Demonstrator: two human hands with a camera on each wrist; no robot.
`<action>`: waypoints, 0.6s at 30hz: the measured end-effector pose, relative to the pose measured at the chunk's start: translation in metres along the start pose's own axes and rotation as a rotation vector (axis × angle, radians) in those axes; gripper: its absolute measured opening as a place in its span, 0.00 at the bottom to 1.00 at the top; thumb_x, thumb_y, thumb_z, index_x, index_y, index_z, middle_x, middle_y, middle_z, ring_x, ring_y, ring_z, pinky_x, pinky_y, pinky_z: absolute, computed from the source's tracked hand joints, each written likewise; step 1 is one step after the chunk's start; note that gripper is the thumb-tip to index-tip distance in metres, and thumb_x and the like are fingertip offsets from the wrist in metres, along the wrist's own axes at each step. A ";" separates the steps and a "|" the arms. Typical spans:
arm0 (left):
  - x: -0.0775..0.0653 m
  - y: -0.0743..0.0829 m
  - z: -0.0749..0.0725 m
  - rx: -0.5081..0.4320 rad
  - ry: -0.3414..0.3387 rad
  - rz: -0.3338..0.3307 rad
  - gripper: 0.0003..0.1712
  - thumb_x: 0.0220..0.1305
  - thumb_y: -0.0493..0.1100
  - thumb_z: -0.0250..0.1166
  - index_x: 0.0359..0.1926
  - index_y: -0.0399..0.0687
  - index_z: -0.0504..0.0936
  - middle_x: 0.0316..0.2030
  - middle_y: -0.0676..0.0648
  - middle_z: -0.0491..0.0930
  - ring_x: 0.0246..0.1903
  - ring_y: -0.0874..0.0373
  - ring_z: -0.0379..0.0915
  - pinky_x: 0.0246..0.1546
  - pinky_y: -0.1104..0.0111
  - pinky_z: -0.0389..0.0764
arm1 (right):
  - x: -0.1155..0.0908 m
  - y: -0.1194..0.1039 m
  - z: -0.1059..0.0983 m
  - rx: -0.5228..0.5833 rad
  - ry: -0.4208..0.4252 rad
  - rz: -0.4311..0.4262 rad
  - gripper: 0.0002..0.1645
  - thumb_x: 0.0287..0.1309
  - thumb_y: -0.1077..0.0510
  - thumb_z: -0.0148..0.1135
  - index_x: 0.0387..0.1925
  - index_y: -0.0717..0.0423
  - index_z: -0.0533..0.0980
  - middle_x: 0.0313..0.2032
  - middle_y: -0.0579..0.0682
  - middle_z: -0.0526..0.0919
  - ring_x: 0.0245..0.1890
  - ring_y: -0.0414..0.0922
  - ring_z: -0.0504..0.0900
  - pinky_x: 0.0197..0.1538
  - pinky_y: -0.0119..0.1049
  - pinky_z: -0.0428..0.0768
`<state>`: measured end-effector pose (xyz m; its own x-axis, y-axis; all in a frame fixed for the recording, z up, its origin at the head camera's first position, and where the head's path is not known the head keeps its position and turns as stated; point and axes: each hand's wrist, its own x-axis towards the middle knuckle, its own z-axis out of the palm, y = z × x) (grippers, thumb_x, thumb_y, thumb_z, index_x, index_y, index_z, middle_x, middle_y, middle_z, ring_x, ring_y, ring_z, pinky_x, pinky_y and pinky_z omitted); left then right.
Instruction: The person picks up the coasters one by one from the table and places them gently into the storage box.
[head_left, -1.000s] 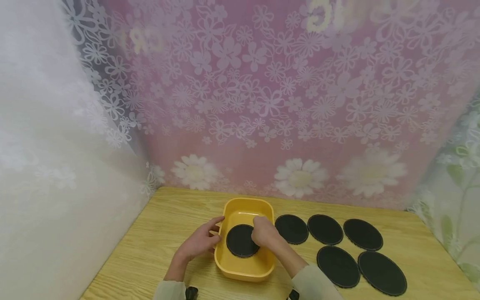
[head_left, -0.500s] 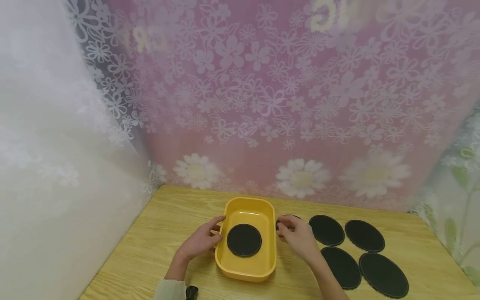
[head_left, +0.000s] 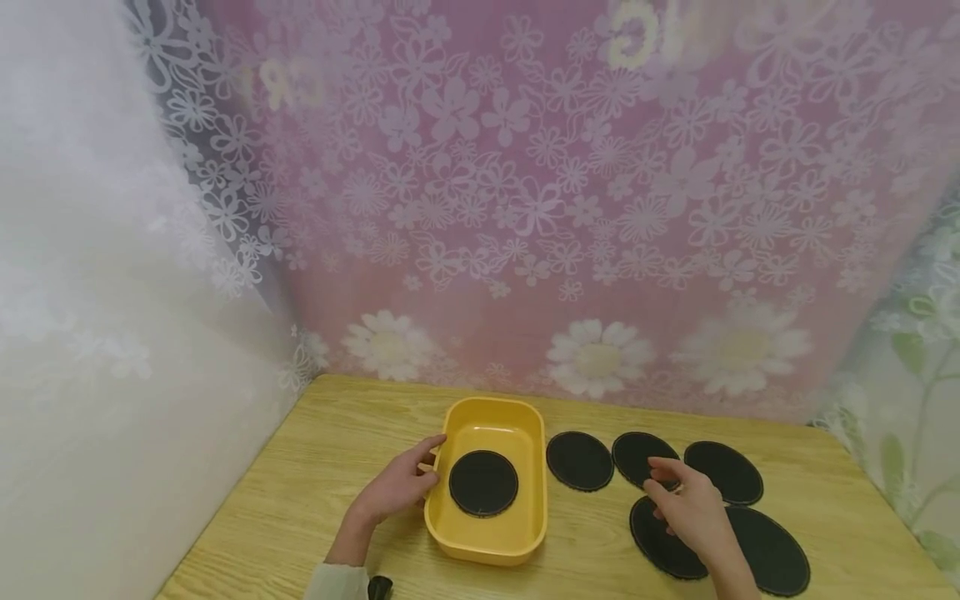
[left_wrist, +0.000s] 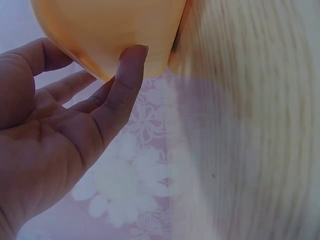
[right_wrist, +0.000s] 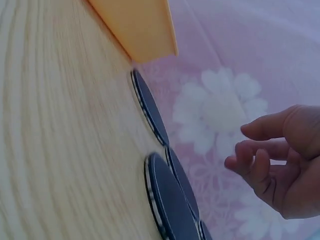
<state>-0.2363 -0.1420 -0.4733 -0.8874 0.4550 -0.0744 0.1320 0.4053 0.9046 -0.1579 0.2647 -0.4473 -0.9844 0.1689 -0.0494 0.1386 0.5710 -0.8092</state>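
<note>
My left hand rests against the left side of a yellow plastic tub, its loosely bent fingers touching the outer wall and rim. The left wrist view shows those fingers against the tub wall. Inside the tub lies a round black coaster with a stitched edge. My right hand hovers with nothing in it over the coasters to the right, fingers loosely bent. It partly hides a front coaster and overlaps a back coaster. In the right wrist view, this hand is apart from the coasters.
More coasters lie flat on the wooden table: one beside the tub, one at back right and one at front right. A flowered pink cloth hangs behind the table, with a pale cloth at left.
My right hand has come out of the tub, passed over the coaster beside it, and moved right over the other coasters. My left hand has stayed at the tub's side.
</note>
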 end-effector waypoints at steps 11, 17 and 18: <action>-0.004 0.003 0.002 0.004 0.000 -0.003 0.35 0.71 0.37 0.53 0.76 0.44 0.58 0.59 0.30 0.70 0.51 0.44 0.75 0.34 0.59 0.82 | 0.014 0.050 -0.023 -0.288 -0.127 0.073 0.35 0.59 0.58 0.67 0.62 0.73 0.68 0.55 0.79 0.72 0.33 0.56 0.84 0.34 0.49 0.80; -0.006 0.002 -0.001 0.021 0.029 0.007 0.34 0.71 0.37 0.54 0.76 0.45 0.59 0.59 0.30 0.70 0.52 0.42 0.74 0.34 0.58 0.82 | 0.021 0.054 -0.016 -0.476 -0.157 0.136 0.38 0.53 0.53 0.72 0.59 0.74 0.71 0.54 0.76 0.74 0.47 0.70 0.78 0.43 0.60 0.78; -0.006 0.002 -0.001 0.019 0.027 0.004 0.34 0.71 0.36 0.54 0.76 0.44 0.59 0.59 0.30 0.70 0.51 0.42 0.74 0.34 0.57 0.82 | 0.021 0.054 -0.015 -0.487 -0.161 0.150 0.38 0.53 0.53 0.72 0.59 0.74 0.71 0.54 0.76 0.74 0.47 0.70 0.77 0.42 0.60 0.78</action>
<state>-0.2311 -0.1452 -0.4710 -0.8984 0.4352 -0.0595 0.1433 0.4185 0.8968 -0.1697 0.3110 -0.4838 -0.9488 0.1735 -0.2638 0.2755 0.8633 -0.4228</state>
